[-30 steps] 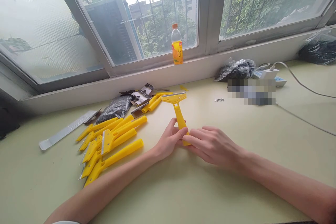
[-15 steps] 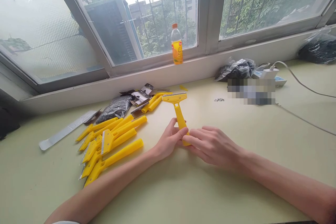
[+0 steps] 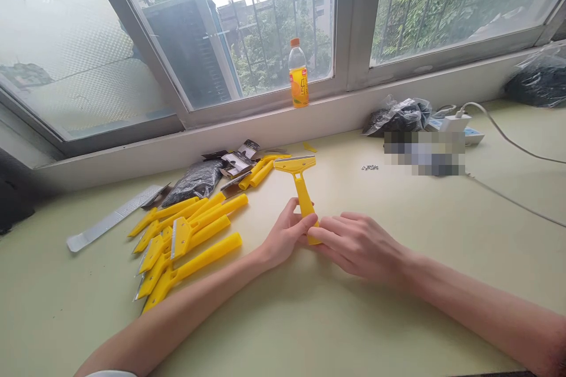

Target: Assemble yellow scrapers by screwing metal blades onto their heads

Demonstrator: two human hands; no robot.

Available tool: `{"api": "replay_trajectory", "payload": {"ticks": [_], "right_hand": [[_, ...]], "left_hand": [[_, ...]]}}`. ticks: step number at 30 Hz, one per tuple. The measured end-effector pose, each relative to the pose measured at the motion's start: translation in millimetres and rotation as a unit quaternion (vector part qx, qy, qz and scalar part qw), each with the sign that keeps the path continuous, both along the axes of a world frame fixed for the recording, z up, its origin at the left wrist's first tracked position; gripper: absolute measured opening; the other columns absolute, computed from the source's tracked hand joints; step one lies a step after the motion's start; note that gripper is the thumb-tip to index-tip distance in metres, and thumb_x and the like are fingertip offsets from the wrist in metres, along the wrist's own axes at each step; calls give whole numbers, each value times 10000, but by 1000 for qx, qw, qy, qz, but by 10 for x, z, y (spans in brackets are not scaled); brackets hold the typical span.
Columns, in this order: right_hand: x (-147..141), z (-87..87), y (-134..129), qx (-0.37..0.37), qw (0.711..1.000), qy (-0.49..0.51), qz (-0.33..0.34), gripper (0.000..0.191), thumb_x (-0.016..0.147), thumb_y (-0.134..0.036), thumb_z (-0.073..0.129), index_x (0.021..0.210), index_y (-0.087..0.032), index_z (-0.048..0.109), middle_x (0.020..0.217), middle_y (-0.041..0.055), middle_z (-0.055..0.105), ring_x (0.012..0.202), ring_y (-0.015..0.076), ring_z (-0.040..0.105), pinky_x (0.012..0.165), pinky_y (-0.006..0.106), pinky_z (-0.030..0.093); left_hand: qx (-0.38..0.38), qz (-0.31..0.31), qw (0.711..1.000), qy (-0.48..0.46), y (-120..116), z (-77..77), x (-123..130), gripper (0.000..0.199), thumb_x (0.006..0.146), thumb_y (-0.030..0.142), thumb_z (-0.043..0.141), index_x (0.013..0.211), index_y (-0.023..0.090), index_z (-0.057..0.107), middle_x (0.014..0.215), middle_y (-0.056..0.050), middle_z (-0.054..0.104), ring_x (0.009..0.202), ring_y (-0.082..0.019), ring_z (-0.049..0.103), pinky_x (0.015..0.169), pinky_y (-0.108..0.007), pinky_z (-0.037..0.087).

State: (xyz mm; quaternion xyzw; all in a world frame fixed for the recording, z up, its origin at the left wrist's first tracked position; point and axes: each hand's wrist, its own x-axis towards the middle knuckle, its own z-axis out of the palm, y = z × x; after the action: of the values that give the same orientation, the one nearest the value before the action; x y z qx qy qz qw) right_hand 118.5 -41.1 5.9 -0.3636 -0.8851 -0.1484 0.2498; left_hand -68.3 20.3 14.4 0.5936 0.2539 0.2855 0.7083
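Note:
A yellow scraper stands tilted in front of me, its wide head with a metal blade edge pointing up and away. My left hand is closed around the lower handle, thumb across its front. At the handle's bottom end, my right hand pinches with its fingertips; part of the grip is hidden behind the fingers. Left of my hands lies a pile of similar yellow scrapers, their heads toward the left. Beyond it, more yellow handles lie beside small dark printed packets.
A bag of black parts and a clear plastic strip lie behind the pile. Small screws sit farther right. A power strip with a charger, cables and another black bag are at the back. A juice bottle stands on the sill.

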Motion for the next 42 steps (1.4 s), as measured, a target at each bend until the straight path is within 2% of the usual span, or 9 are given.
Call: {"api": "replay_trajectory", "payload": {"ticks": [6,11,16,22,33,38,42], "right_hand": [[7,0,-4,-7,1000,-4,3,115,974,-141,478,1025,-183,572,817,-3,632,624,128,508,636,300,316],[-5,12,-11,-6,1000,-3,4,114,969,-135,473,1015,-184,566,806,-5,624,615,124,502,630,295,312],[6,0,-17,-16,1000,-6,0,132,953,-128,488,1041,-187,566,851,3,639,653,131,529,658,298,333],[26,-11,-8,-17,1000,-4,-6,163,960,-121,496,1084,-193,574,900,8,658,661,134,533,655,300,344],[32,-17,4,1,1000,-9,-4,157,950,-111,521,1073,-194,574,871,-3,642,653,137,522,634,295,341],[28,1,1,24,1000,-3,-15,129,953,-158,552,1073,-203,563,848,-21,637,621,135,513,610,304,337],[19,12,-1,31,999,-2,-19,111,964,-199,559,1075,-205,559,839,-21,641,615,132,524,608,304,347]], "left_hand": [[-2,-2,1000,-5,-3,-5,2,403,914,445,656,1147,209,427,722,61,554,542,-77,521,622,-264,553],[8,1,1000,-1,2,-10,6,394,921,439,647,1142,199,426,761,31,601,534,-71,529,589,-224,521],[6,4,1000,-1,-1,-7,6,411,916,443,650,1152,196,422,726,40,580,549,-87,555,626,-257,548],[12,34,999,-22,-13,-36,8,404,919,451,644,1135,204,408,788,6,621,649,-127,633,629,-253,556],[12,35,999,-20,-20,-17,13,420,920,469,633,1143,205,392,874,-48,680,704,-171,688,659,-295,575],[21,45,999,-20,-14,-22,9,416,917,460,643,1138,204,401,764,4,633,641,-140,656,604,-236,540],[25,46,999,-17,-19,-14,11,424,917,476,637,1138,203,400,739,15,615,624,-140,645,594,-240,535]]}}
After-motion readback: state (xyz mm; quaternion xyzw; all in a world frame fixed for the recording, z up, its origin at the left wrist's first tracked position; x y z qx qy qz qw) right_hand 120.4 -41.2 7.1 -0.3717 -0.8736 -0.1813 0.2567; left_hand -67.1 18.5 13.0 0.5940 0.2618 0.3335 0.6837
